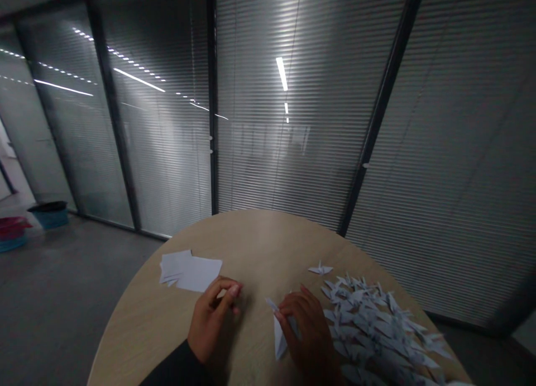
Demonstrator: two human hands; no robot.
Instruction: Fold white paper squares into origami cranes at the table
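My right hand [309, 333] pinches a partly folded white paper [280, 338] over the table. One narrow point of it sticks out past the fingertips and a wider flap hangs below; the rest is hidden behind the hand. To the left, my left hand [211, 316] is closed, thumb tip against the curled fingers, with nothing visible in it. It is apart from the folded paper and close to a loose stack of white paper sheets [200, 274]. A heap of folded paper cranes [368, 324] lies just right of my right hand. A single paper crane [320, 269] sits behind the heap.
The round wooden table [268, 235] stands against a glass partition [288, 168] with blinds and dark frames. On the floor at the far left are a blue bin [50, 215] with a black liner and another bin [12, 234] with a red liner.
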